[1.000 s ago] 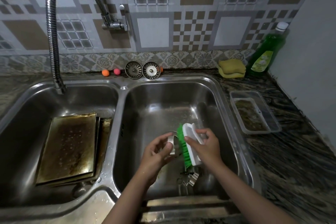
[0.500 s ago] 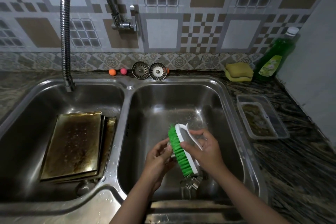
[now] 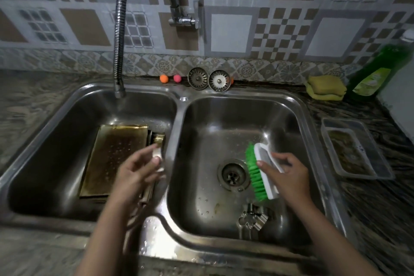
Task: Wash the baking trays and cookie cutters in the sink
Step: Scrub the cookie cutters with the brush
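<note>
Over the divider between the two sink basins, my left hand (image 3: 136,170) pinches a small metal cookie cutter (image 3: 158,154), blurred by motion. My right hand (image 3: 289,177) grips a white scrubbing brush with green bristles (image 3: 259,172) above the right basin's drain (image 3: 233,174). A flower-shaped cookie cutter (image 3: 253,219) lies on the right basin floor near the front. Stacked brownish baking trays (image 3: 114,159) lie wet in the left basin, partly hidden by my left hand.
The flexible faucet hose (image 3: 118,29) hangs over the left basin. Two drain strainers (image 3: 209,79) and small orange and pink balls (image 3: 170,78) sit at the sink's back rim. Sponges (image 3: 324,87), a green soap bottle (image 3: 376,74) and a clear plastic container (image 3: 356,150) stand on the right counter.
My left hand has carried the cookie cutter left, away from the brush, to the divider by the trays. My right hand with the brush has shifted right. The camera view has tilted.
</note>
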The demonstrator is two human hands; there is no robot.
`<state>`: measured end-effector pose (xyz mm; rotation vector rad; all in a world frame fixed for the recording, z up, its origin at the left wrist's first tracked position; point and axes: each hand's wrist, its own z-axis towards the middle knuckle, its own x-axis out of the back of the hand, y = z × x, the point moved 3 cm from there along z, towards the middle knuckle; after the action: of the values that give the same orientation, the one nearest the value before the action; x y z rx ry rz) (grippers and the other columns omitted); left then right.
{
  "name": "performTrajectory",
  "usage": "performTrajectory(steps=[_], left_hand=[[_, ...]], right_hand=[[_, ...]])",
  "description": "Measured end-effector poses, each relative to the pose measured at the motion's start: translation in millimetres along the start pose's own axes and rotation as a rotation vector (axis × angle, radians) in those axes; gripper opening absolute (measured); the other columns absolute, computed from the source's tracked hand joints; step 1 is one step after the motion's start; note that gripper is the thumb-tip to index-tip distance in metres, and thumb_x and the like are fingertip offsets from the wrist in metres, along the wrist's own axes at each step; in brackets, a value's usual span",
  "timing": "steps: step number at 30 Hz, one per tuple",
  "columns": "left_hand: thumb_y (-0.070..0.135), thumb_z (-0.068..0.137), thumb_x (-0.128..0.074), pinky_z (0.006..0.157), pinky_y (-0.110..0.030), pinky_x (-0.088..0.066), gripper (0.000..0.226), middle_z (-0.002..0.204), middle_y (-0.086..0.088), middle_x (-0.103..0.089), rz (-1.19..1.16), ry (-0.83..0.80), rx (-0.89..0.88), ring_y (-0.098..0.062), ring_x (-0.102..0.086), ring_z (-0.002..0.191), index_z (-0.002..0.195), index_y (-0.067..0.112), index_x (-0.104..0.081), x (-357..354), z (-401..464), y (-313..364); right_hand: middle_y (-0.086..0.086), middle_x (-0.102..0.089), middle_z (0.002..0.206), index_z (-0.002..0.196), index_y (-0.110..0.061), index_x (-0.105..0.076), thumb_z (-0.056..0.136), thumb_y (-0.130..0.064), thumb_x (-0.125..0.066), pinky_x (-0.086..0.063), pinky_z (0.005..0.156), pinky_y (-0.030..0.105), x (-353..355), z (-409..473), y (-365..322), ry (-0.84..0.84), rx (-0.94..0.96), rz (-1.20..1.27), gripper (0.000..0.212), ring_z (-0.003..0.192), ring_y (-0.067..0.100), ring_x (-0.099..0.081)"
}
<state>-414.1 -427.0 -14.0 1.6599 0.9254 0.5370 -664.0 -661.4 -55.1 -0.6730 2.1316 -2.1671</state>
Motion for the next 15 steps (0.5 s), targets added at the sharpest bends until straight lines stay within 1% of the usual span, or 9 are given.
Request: performTrajectory(steps=[2,4,5,6,9,10,12,14,15], left_hand=[[0.000,0.082,-0.066,0.068,-0.020,-0.054,0.033,0.096,-0.002,-0.066,0.295,0.044,0.016,-0.019,-0.064,0.085,0.109,0.018,-0.066,36.7,8.0,6.6],[-0.004,0.077,-0.070,0.067,-0.013,-0.053,0.032,0.094,-0.004,-0.067,0.556,-0.016,0.094,-0.023,-0.063,0.091,0.104,0.014,-0.067,63.6,17.9,-2.8],[-0.004,0.076,-0.073,0.070,-0.014,-0.053,0.031,0.094,-0.004,-0.068,0.670,-0.068,0.151,-0.022,-0.065,0.091,0.100,0.015,-0.067,72.0,20.7,-12.1],[-0.003,0.075,-0.074,0.071,-0.017,-0.053,0.030,0.095,-0.005,-0.068,0.758,-0.113,0.209,-0.016,-0.067,0.086,0.098,0.016,-0.067,77.2,22.9,-21.9],[-0.006,0.080,-0.067,0.050,-0.012,-0.047,0.033,0.087,-0.002,-0.065,0.815,-0.167,0.353,0.003,-0.060,0.050,0.110,0.006,-0.062,73.8,20.0,-39.3],[-0.006,0.081,-0.067,0.048,-0.010,-0.046,0.036,0.088,-0.001,-0.064,0.803,-0.162,0.367,0.003,-0.059,0.050,0.114,0.005,-0.061,71.2,20.5,-40.7],[-0.002,0.082,-0.067,0.054,-0.009,-0.047,0.039,0.100,-0.005,-0.064,0.765,-0.106,0.322,-0.002,-0.062,0.067,0.120,0.005,-0.059,68.0,23.4,-35.8],[0.005,0.083,-0.068,0.068,-0.014,-0.045,0.036,0.109,-0.006,-0.064,0.754,0.019,0.143,-0.009,-0.060,0.085,0.119,0.008,-0.060,60.3,26.2,-21.1],[0.008,0.084,-0.068,0.074,-0.016,-0.043,0.033,0.108,-0.004,-0.065,0.750,0.070,0.028,-0.010,-0.059,0.090,0.116,0.010,-0.062,50.6,24.6,-11.5]], right_hand=[[0.007,-0.070,0.095,0.089,-0.023,-0.067,0.058,-0.027,-0.089,-0.055,0.076,0.037,2.5,-0.9,10.6,-0.007,-0.011,-0.009,0.038,0.090,0.024,-0.067],[0.008,-0.071,0.095,0.089,-0.024,-0.068,0.055,-0.031,-0.089,-0.054,0.067,0.024,2.7,-4.3,20.4,-0.023,-0.030,-0.033,0.041,0.089,0.026,-0.068],[0.008,-0.070,0.096,0.089,-0.025,-0.068,0.054,-0.036,-0.089,-0.050,0.060,0.015,1.9,-7.3,22.7,-0.032,-0.046,-0.044,0.042,0.089,0.025,-0.067],[0.008,-0.070,0.096,0.088,-0.027,-0.067,0.051,-0.044,-0.088,-0.047,0.055,0.010,0.9,-10.0,25.0,-0.038,-0.060,-0.049,0.046,0.087,0.024,-0.067],[0.004,-0.070,0.094,0.087,-0.031,-0.065,0.036,-0.076,-0.076,-0.047,0.055,0.009,0.2,-17.1,29.5,-0.067,-0.068,-0.081,0.068,0.084,0.019,-0.067],[0.004,-0.070,0.095,0.088,-0.031,-0.065,0.039,-0.074,-0.077,-0.047,0.056,0.010,0.8,-18.3,30.5,-0.071,-0.070,-0.082,0.067,0.085,0.019,-0.067],[0.006,-0.070,0.096,0.090,-0.028,-0.066,0.049,-0.053,-0.084,-0.047,0.059,0.010,4.6,-19.1,29.3,-0.051,-0.062,-0.079,0.052,0.088,0.022,-0.067],[0.007,-0.071,0.094,0.090,-0.025,-0.066,0.058,-0.033,-0.088,-0.047,0.060,0.010,12.4,-17.2,27.3,-0.011,-0.048,-0.076,0.040,0.086,0.022,-0.067],[0.006,-0.071,0.093,0.090,-0.024,-0.066,0.060,-0.030,-0.088,-0.049,0.063,0.013,17.2,-16.6,26.1,0.007,-0.047,-0.070,0.038,0.085,0.021,-0.067]])
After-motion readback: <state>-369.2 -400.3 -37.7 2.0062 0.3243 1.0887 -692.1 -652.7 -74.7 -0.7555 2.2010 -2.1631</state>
